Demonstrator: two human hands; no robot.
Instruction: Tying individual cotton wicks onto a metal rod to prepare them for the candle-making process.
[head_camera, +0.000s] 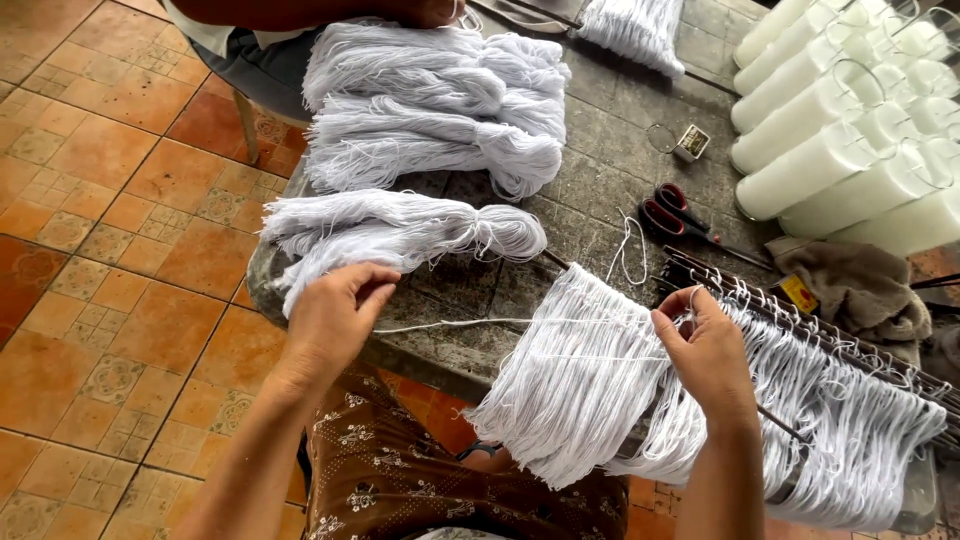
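My left hand (335, 315) pinches one end of a thin white string (480, 323) that stretches across to my right hand (705, 350). My right hand holds the other end against a dark metal rod (775, 310) hung with many looped white strings (590, 385) that drape over the table's front edge. Both hands hover above a grey stone table (600, 170). A loose white bundle of cut string (400, 232) lies just beyond my left hand.
Larger white string bundles (430, 100) lie at the table's far side. Red-handled scissors (680, 215) and a small box (692, 143) sit mid-table. Tall white candles (840, 120) are stacked at the right, beside a brown cloth (860, 290). Another person (260, 30) sits opposite. The floor has orange tiles (110, 250).
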